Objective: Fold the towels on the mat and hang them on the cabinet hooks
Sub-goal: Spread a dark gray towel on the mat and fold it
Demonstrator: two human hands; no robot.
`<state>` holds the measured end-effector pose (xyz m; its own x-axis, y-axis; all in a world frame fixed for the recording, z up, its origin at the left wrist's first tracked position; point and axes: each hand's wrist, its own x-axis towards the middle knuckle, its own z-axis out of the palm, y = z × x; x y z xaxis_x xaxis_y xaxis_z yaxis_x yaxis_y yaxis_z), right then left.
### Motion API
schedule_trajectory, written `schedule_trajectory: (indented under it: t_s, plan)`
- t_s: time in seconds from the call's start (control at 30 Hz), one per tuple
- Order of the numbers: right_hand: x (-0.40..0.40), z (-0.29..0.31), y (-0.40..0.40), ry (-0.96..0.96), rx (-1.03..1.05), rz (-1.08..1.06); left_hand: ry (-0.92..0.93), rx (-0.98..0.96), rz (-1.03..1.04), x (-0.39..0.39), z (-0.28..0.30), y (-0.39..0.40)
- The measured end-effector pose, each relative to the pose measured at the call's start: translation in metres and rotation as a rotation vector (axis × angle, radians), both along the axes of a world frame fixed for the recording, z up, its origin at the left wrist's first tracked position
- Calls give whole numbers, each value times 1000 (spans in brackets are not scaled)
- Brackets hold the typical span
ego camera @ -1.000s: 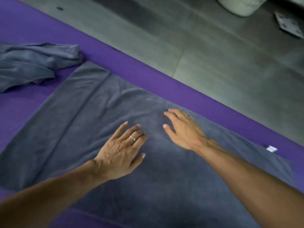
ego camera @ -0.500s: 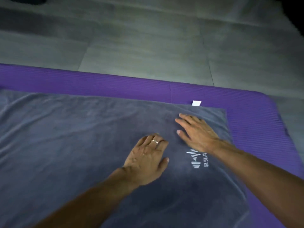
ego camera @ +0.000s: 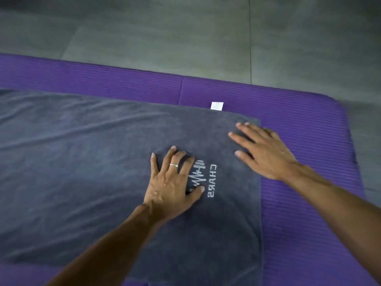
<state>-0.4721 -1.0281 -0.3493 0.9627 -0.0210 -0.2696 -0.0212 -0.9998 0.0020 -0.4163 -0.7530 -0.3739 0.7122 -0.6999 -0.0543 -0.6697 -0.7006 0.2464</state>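
A dark grey towel (ego camera: 82,162) lies spread flat on the purple mat (ego camera: 309,141), with shallow creases running across its left part. White stitched lettering and a logo show near its right end, and a small white tag (ego camera: 216,105) sticks out at its far edge. My left hand (ego camera: 173,182), wearing a ring, presses flat on the towel just left of the logo, fingers straight and spread. My right hand (ego camera: 266,153) rests flat on the towel's far right corner, fingers straight, its heel over the towel's right edge.
Grey tiled floor (ego camera: 185,34) stretches beyond the mat's far edge. The mat's rounded far right corner (ego camera: 338,102) lies to the right of my right hand. A seam (ego camera: 181,89) runs across the mat behind the towel.
Both hands have slid to the right along the towel toward its right end. The view has followed them, so the crumpled second towel at the left is out of sight.
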Motion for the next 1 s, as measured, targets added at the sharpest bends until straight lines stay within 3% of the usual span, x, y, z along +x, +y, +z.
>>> schedule_trajectory:
  t_s: [0.1,0.23,0.47,0.73,0.87,1.0]
  plan:
    - [-10,7,-31,-73,5,-260,-15,-79,-4,-12,3,-5]
    - [-31,19,-25,-111,93,-253,14,-265,-56,-67,24,-39]
    - [-68,20,-16,-81,210,-313,278,-5,214,-148,37,-93]
    - [-58,25,-3,-10,203,-231,418,-118,352,-123,54,-69]
    - [-45,29,-1,57,145,-170,493,-117,303,-121,52,-57]
    - [-46,26,-14,65,244,-239,347,58,201,-134,49,-71]
